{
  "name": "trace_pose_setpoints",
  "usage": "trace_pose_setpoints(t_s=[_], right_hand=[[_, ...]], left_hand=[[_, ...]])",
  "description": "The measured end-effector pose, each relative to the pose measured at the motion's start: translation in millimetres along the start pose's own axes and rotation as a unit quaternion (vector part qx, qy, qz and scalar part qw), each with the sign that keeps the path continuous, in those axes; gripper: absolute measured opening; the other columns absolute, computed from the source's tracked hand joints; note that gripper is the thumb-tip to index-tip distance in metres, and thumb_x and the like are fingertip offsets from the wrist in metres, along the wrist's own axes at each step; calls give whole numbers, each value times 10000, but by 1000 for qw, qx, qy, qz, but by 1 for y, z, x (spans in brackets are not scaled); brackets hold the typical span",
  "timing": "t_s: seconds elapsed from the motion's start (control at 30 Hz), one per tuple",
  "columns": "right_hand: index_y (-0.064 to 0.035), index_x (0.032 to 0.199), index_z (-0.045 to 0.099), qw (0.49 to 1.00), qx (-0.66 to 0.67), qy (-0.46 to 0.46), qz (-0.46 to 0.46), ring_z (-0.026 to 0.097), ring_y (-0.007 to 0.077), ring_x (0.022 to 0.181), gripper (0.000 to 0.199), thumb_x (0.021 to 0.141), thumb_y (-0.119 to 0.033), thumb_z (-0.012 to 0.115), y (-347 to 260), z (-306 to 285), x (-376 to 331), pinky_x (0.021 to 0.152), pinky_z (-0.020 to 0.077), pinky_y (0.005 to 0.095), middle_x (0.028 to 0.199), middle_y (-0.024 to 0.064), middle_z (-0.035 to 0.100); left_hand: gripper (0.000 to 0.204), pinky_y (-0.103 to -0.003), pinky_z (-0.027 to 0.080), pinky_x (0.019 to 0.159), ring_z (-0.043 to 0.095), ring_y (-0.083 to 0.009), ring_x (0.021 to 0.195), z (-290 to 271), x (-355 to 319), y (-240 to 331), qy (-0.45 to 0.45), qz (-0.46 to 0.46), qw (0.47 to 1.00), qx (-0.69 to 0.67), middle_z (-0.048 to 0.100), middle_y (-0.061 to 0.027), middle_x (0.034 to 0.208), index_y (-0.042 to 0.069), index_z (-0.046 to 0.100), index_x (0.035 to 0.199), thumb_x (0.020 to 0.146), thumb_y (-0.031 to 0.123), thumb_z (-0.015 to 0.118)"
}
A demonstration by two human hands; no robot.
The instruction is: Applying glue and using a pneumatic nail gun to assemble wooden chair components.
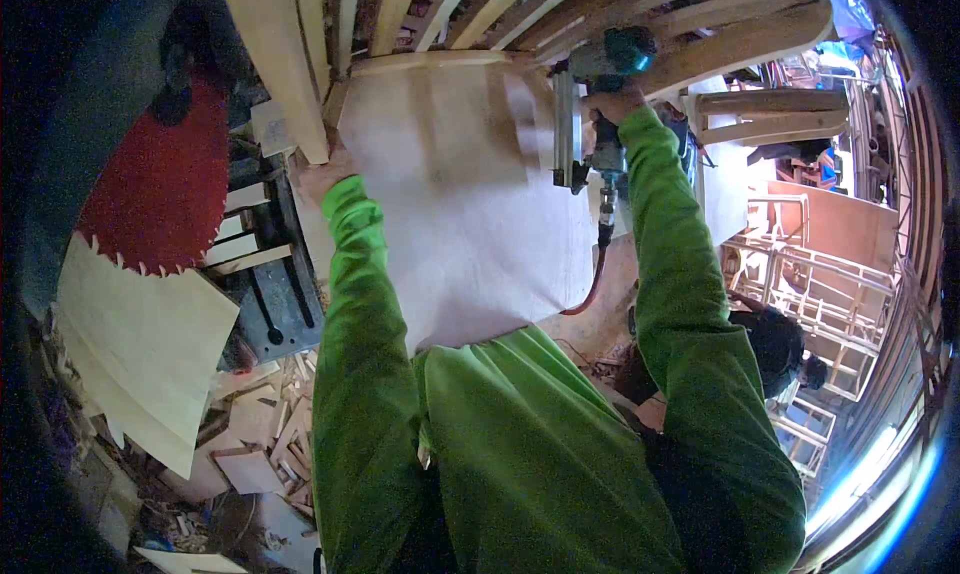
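In front of me is a wooden bench or chair with a slatted back [490,19] and a smooth, pale seat board [460,174]. My right hand [617,102] is closed round the handle of a teal and black nail gun [570,124], held over the seat's right side near the right armrest [745,49]. A red air hose [598,279] hangs from its lower fitting. My left hand [322,174] is at the seat's left edge, by the end of the left armrest [285,64]; its fingers are mostly hidden there.
A large red toothed saw blade [165,184] stands at the left, above a dark slotted metal plate [280,299]. Thin pale sheets [140,344] and several wood offcuts [265,424] lie below. Another person [775,349] is at the right, near light wooden frames [815,274].
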State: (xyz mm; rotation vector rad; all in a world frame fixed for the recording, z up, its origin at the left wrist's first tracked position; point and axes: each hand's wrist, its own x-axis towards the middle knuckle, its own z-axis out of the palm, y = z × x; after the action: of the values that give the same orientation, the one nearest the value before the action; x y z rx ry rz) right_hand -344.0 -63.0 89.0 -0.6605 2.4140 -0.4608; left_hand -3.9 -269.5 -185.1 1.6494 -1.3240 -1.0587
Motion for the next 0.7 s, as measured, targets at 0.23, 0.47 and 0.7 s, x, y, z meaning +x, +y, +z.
trace_pose_setpoints(t_s=[0.23, 0.47, 0.7], right_hand=[[-82, 924, 590, 979, 96, 132, -119, 595, 205, 523, 237, 688, -89, 588, 8, 18, -33, 519, 512, 357, 695, 85, 638], [-53, 865, 565, 993, 55, 100, 33, 624, 194, 537, 212, 665, -86, 626, 28, 20, -41, 529, 526, 332, 636, 87, 625], [-77, 891, 532, 979, 185, 85, -7, 585, 206, 507, 237, 666, -62, 605, 25, 14, -43, 474, 506, 346, 634, 80, 596]], left_hand=[[530, -384, 518, 701, 636, -309, 828, -15, -11, 38, 85, 69, 993, 50, 657, -146, 957, -5, 639, 968, 641, 396, 752], [384, -439, 497, 593, 620, -352, 693, -26, -29, 78, 167, 158, 967, 110, 641, -179, 746, 17, 664, 774, 646, 374, 721], [370, -443, 496, 613, 607, -355, 720, -25, -35, 83, 147, 147, 970, 128, 616, -179, 759, 25, 662, 805, 639, 351, 715]])
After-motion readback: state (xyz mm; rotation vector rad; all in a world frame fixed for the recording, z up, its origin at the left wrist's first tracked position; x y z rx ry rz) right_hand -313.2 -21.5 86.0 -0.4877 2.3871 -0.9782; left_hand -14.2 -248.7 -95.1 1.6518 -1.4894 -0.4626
